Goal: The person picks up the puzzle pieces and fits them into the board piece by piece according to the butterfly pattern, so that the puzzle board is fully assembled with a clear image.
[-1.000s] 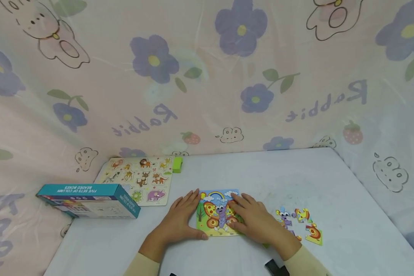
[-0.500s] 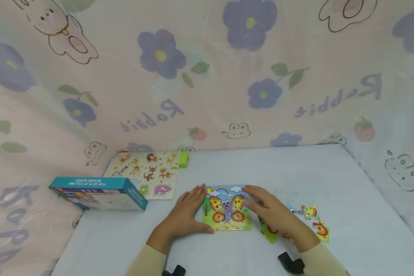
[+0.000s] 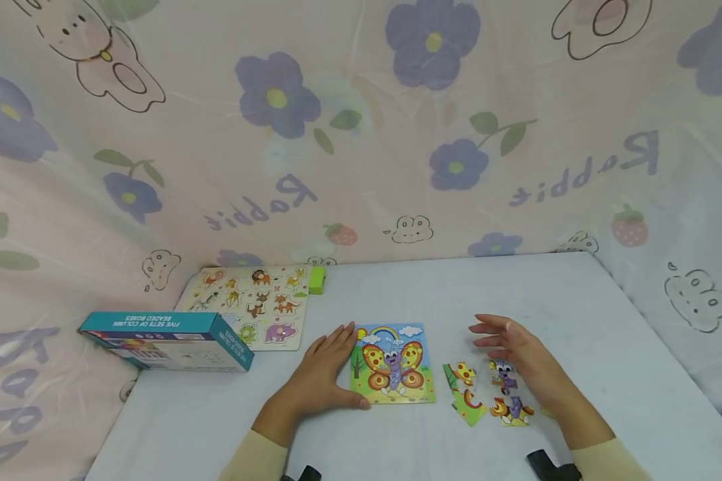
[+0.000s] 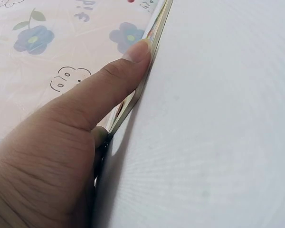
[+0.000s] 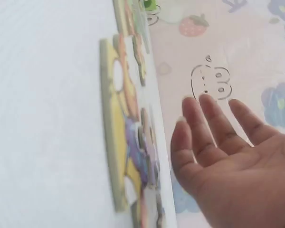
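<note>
A square butterfly jigsaw puzzle (image 3: 393, 364) lies flat on the white table. My left hand (image 3: 319, 371) rests along its left side, the thumb at the lower left corner; in the left wrist view the thumb (image 4: 116, 78) touches the puzzle's edge. To the right lie loose jigsaw pieces: a green-edged one (image 3: 469, 409), one with a yellow and purple body (image 3: 513, 411) and one with a purple face (image 3: 504, 377). My right hand (image 3: 532, 371) is over the right end of these pieces and hides some. Its fingers are loosely bent and hold nothing, as the right wrist view confirms.
At the back left lies an animal puzzle board (image 3: 267, 314) with a green block (image 3: 317, 280) at its corner. A teal box (image 3: 168, 341) stands in front of that board. Patterned cloth (image 3: 361, 167) rises behind the table.
My right hand has left the butterfly puzzle's right side and moved right across the loose pieces, uncovering those nearest the puzzle. My left hand stays at the left edge. The head view shifted slightly.
</note>
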`<action>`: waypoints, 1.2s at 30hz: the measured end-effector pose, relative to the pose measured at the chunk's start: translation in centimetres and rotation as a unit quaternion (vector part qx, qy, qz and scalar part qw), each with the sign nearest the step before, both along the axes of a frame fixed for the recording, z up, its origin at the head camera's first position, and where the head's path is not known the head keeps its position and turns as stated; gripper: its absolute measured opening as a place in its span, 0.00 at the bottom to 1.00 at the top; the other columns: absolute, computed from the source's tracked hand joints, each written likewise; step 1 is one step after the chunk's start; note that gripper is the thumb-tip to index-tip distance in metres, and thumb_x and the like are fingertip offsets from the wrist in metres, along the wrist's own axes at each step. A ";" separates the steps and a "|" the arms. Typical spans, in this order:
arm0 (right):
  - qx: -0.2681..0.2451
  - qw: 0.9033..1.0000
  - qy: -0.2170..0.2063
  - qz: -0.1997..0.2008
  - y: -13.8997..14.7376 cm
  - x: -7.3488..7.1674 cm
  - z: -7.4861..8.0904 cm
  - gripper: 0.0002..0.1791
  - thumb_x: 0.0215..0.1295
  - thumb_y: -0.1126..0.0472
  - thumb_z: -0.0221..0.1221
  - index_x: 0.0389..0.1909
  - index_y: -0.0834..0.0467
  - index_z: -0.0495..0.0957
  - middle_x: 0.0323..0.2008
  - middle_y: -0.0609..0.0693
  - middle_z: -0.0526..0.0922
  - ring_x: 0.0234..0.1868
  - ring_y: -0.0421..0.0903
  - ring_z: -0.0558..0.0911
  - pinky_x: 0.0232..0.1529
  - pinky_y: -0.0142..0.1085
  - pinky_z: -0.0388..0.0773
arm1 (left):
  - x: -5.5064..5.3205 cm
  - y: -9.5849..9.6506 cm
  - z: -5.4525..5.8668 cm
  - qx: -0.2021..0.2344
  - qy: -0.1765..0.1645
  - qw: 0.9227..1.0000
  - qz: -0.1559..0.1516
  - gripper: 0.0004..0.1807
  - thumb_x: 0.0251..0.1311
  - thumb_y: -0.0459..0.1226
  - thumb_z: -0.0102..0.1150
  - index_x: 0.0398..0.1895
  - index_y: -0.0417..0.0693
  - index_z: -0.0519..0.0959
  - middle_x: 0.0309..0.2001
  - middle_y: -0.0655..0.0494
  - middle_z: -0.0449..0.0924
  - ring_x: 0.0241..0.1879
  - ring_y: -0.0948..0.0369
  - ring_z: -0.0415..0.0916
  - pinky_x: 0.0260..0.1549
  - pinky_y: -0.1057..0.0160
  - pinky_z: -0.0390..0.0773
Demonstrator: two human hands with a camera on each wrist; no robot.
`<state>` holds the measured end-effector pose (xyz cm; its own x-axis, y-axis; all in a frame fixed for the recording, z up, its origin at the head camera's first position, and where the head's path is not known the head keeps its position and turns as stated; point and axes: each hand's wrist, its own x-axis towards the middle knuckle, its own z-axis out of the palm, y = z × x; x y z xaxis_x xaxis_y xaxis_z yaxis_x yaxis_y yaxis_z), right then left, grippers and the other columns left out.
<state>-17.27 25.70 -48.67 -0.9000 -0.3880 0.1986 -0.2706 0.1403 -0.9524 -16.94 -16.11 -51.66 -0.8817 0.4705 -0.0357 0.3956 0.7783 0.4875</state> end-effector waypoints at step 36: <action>0.213 0.976 0.012 -0.042 -0.7 0.7 -1.8 0.12 0.70 0.56 0.75 0.50 0.46 0.83 0.53 0.43 0.83 0.58 0.49 0.80 0.59 0.50 0.79 | 0.0 0.1 0.0 0.002 0.001 1.000 -0.001 0.76 0.44 0.78 0.72 0.90 0.47 0.53 0.89 0.58 0.42 0.87 0.56 0.36 0.81 0.42 0.39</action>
<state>-16.61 24.96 -50.46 -0.9294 -0.3648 0.0556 -0.2618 0.5457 -0.7961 -16.92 -16.05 -51.66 -0.8813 0.4715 -0.0318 0.3975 0.7760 0.4898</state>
